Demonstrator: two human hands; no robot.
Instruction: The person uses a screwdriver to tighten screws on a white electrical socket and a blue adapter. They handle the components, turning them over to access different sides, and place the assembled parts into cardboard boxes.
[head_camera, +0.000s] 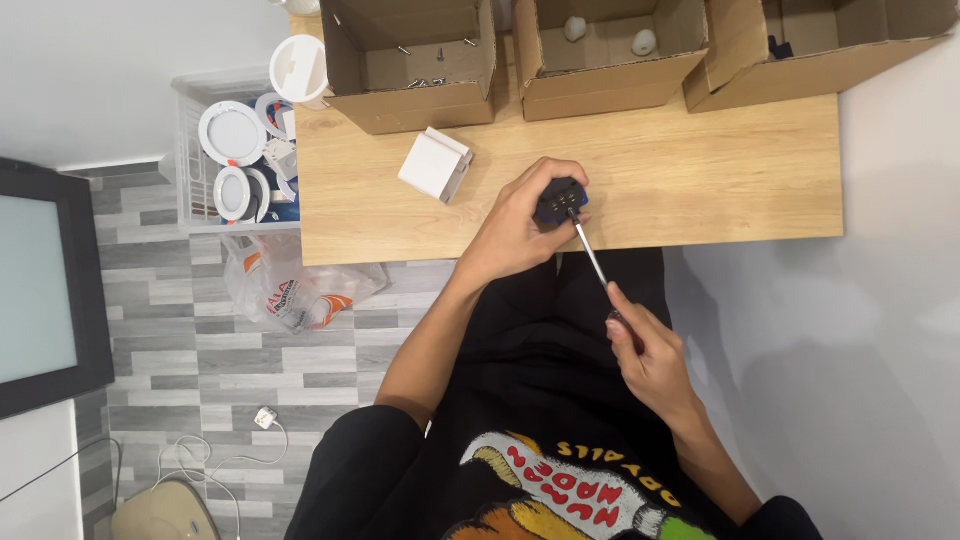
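A white plastic crate (190, 160) of round white lamp fittings (232, 133) stood at the left end of the wooden table (700, 170), with a crumpled plastic bag (290, 290) on the floor below it. Three open cardboard boxes lined the table's far edge; the left box (410, 65) held loose screws. A small white rectangular block (436, 164) lay on the table in front of that box. The left hand (515, 230) was closed around a small black component (560, 203), held at the near table edge. The tip of a screwdriver (590, 252) touched the component's face. The right hand (645, 355), over the lap, was closed around the screwdriver's handle.
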